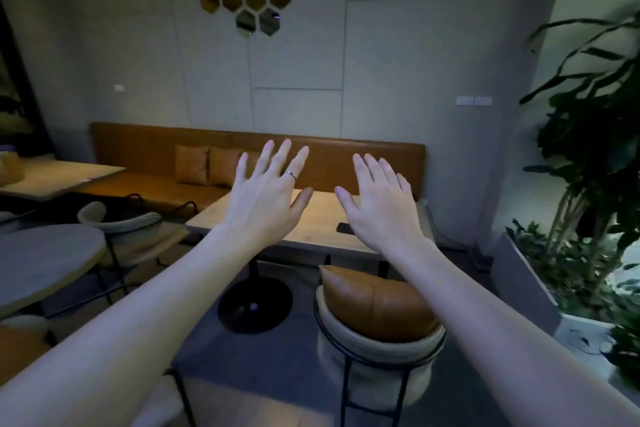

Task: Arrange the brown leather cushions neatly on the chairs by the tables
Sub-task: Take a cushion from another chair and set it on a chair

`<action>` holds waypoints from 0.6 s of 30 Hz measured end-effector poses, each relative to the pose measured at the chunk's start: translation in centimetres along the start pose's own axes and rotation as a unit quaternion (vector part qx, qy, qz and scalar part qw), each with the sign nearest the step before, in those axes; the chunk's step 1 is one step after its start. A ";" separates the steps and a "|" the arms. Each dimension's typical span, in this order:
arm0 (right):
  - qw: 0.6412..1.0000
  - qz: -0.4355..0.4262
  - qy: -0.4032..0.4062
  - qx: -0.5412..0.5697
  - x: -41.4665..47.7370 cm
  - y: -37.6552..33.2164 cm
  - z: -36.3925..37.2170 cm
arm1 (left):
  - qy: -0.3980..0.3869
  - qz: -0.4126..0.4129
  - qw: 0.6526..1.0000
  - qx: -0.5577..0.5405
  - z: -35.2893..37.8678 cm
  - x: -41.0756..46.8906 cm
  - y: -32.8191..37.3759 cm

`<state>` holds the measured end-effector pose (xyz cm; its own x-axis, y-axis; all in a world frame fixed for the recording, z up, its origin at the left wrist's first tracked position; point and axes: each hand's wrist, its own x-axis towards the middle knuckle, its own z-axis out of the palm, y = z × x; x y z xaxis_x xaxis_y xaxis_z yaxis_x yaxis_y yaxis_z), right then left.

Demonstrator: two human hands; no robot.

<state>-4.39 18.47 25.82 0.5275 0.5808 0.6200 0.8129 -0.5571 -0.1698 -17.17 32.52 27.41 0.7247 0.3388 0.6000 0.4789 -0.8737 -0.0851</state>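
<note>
We hold both arms out in front of us, the left hand [266, 191] and the right hand [375, 203] raised with fingers spread wide and palms facing away, and neither one holds anything. Below the right forearm a brown cushion [375, 307] sits upright in the round chair [374, 354] drawn up to the near table [311, 224], leaning against the chair's curved back; it looks settled and tidy, so we judge that seat done. Two more cushions [207, 166] stand side by side against the back of the bench [346, 156] along the wall, partly hidden behind our left hand, and they look orderly as well. To the left, the pale chair [133, 229] between the near table and the round table [45, 260] shows no cushion on its seat as far as we can tell, though the light is dim there. A brown shape at the lower left edge [20, 354] may be another cushion, but we cannot be sure. By our judgement the work is partly finished, with at least the left-hand chair perhaps left to dress.
</note>
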 end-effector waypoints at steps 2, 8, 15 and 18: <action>0.998 -0.028 0.048 0.019 -0.6 -3.9 -2.1 | 0.038 0.000 0.999 0.003 -3.7 -2.1 -2.6; 0.980 -0.122 0.140 0.075 -2.7 -14.7 -6.7 | 0.134 -0.032 0.990 0.010 -11.9 -8.9 -9.7; 0.971 -0.161 0.125 0.129 -4.4 -24.9 -6.6 | 0.152 -0.095 0.982 0.060 -16.8 -15.1 -17.8; 0.967 -0.175 0.103 0.153 -4.5 -28.7 -5.2 | 0.143 -0.134 0.978 0.073 -17.8 -17.2 -21.5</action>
<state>-31.37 28.70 31.89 0.1730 0.5540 0.8143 0.9842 -0.1281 -0.1219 -48.72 39.23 33.04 0.4054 0.4182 0.8129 0.7132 -0.7009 0.0050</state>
